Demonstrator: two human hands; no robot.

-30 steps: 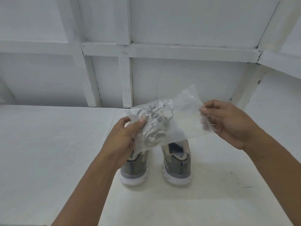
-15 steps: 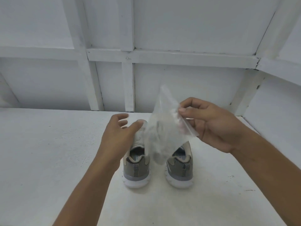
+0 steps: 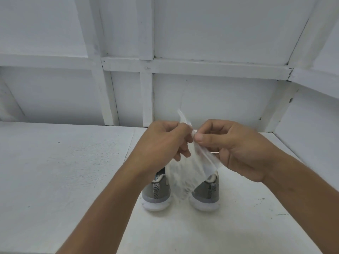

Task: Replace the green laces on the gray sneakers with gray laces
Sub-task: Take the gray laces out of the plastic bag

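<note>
White table (image 3: 55,171); left hand (image 3: 161,143), right hand (image 3: 238,149) pinch clear bag (image 3: 185,173), contents blurred

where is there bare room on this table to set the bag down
Widest bare patch: the white table left of the left sneaker, out to the back wall. A narrower strip lies between the right sneaker and the side wall. Crowded: the middle, where the left hand and right hand pinch the plastic bag above the sneakers' narrow gap.
</note>
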